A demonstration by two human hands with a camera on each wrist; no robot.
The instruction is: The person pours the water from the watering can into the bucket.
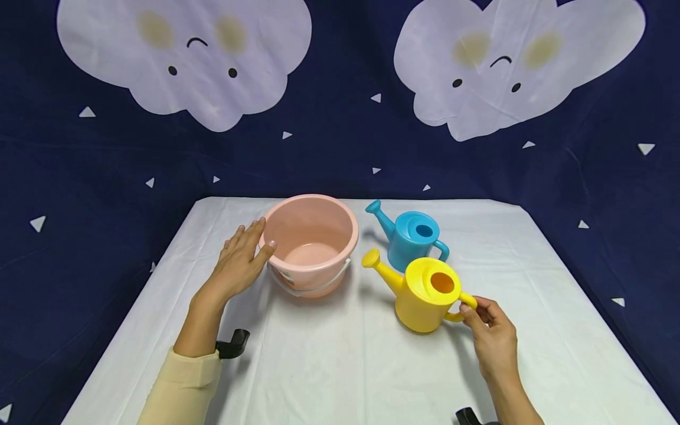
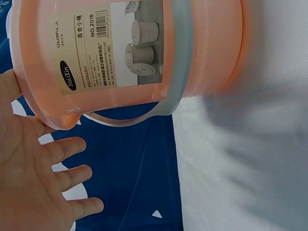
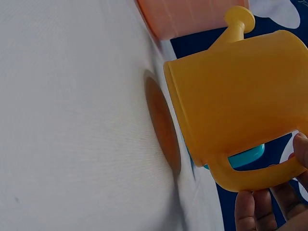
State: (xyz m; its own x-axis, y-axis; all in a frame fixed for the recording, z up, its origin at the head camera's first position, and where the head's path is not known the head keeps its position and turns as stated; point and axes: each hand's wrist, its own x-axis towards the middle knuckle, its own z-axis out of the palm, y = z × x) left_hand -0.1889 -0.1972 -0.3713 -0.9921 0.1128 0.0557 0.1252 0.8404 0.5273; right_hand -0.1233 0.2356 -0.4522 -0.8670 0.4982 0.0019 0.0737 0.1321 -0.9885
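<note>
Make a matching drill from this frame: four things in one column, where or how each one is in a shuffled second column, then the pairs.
Things:
1. pink bucket
2. blue watering can
3. yellow watering can
4. white tablecloth

Where or how:
A. held by its handle in the right hand
B. covers the table under everything
C. stands untouched behind the other can
D. has the left hand laid flat against its side

Pairs: 1-D, 2-C, 3-A, 4-B
</note>
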